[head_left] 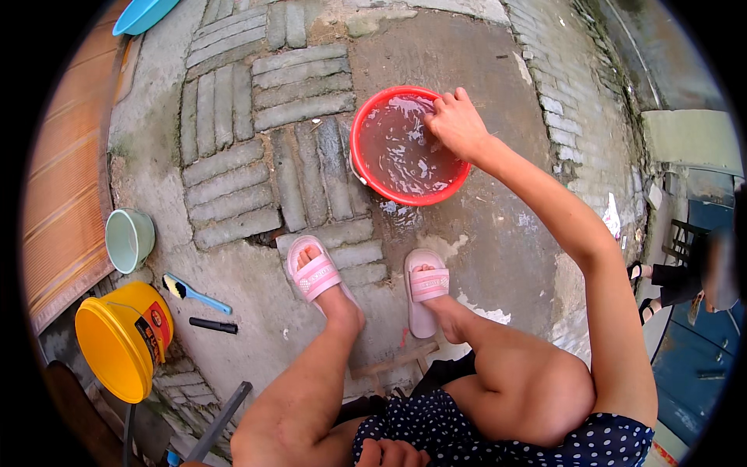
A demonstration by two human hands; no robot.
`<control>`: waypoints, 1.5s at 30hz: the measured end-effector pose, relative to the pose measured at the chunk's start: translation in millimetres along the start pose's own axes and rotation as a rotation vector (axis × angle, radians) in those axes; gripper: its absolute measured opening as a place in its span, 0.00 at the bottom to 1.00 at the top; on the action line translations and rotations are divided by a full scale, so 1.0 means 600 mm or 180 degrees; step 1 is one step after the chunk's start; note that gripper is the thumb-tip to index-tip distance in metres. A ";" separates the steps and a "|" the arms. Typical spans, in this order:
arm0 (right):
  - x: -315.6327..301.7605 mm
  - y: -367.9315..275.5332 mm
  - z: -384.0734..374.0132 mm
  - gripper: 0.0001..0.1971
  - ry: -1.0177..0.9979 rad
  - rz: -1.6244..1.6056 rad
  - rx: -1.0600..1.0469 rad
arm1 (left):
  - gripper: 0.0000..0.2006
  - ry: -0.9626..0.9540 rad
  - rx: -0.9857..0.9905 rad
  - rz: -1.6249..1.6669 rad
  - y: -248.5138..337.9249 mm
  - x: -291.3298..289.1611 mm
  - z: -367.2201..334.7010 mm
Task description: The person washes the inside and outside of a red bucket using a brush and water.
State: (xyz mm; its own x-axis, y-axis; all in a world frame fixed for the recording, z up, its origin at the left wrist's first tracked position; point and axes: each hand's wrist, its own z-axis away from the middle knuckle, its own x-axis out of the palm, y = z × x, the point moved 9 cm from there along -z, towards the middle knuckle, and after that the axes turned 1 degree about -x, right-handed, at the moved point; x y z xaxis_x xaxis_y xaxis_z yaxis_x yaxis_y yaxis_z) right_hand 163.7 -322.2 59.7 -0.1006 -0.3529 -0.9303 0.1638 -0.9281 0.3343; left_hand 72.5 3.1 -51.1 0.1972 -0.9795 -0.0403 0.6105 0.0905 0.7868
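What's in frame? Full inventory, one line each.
basin: 1, red, on the ground ahead of the feet, holds water
bucket: 1, yellow, lying on its side at lower left
bowl: 1, pale green, on its side left of the paving, above the bucket
brush: 1, blue handle, on the ground right of the bucket
black stick: 1, short, just below the brush
blue tub: 1, upper left edge, partly cut off
bystander's feet: dark sandals, right edge
slippers: 2, pink, on the person's feet
dress: 1, navy with white dots, bottom edge
left hand: at bottom edge near the lap, fingers curled
right hand: at the basin's far right rim, fingers at the water
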 end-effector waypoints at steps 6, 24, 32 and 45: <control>0.071 -0.075 0.055 0.07 -0.1373 -0.0622 0.0090 | 0.27 -0.0193 -0.0097 0.0010 -0.021 -0.001 -0.008; 0.074 -0.051 0.009 0.08 -0.0868 -0.0839 0.0481 | 0.26 -0.0096 0.0051 0.0166 -0.022 -0.003 -0.010; 0.027 -0.130 -0.017 0.09 -0.0200 -0.1038 -0.0019 | 0.26 -0.0120 0.0043 0.0243 -0.022 0.001 -0.009; 0.046 -0.122 0.020 0.07 -0.0728 -0.1082 -0.0030 | 0.27 -0.0032 0.0013 0.0192 -0.014 -0.001 0.001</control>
State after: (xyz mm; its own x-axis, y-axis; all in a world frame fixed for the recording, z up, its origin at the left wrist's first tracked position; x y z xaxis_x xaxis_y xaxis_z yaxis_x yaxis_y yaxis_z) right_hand 137.1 -265.2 11.3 -0.3661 -0.0446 -0.9295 0.0925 -0.9956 0.0114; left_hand 66.6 2.8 -57.1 0.2260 -0.9740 0.0135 0.5944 0.1489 0.7902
